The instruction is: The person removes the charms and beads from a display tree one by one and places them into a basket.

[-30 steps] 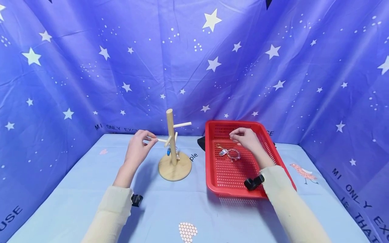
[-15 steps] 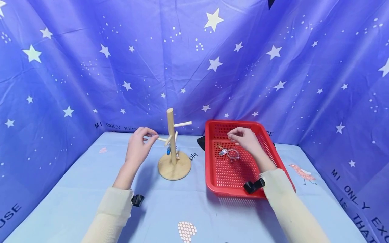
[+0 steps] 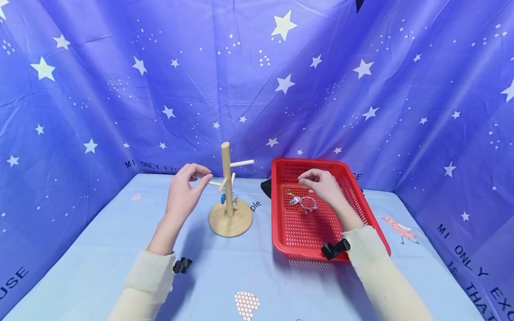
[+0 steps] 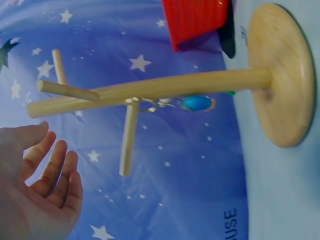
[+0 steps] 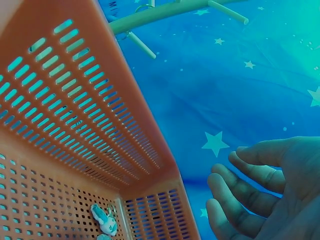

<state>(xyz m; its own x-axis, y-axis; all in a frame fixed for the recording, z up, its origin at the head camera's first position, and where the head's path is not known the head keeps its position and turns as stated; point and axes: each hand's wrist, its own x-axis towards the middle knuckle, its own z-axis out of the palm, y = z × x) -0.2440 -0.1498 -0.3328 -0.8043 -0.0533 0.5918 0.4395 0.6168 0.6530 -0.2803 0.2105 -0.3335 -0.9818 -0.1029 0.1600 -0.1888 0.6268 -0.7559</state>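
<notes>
My left hand (image 3: 185, 191) is beside the wooden peg stand (image 3: 229, 191), fingers loosely bent and nothing between them. In the left wrist view its fingertips lie near the post's top end. A blue charm (image 4: 196, 103) hangs by a metal ring from one peg (image 4: 128, 140); another small charm (image 3: 235, 205) shows low behind the post. Over the red basket (image 3: 277, 240) hovers my right hand (image 3: 323, 183), its fingers relaxed and holding nothing. On the basket's floor lie a pale charm (image 3: 295, 200) with a gold clasp (image 3: 290, 193) and a ring of pinkish beads (image 3: 314, 207).
A light blue cloth (image 3: 225, 272) with printed hearts and a bird covers the table. Behind it hangs a purple-blue star curtain (image 3: 192, 98). Something black (image 3: 266, 189) sits at the basket's left side, and an upper peg (image 3: 242, 163) juts out toward the basket.
My left fingertips have risen slightly from the left peg's tip, with thumb and fingers spreading apart. The right hand has drifted a little left above the basket.
</notes>
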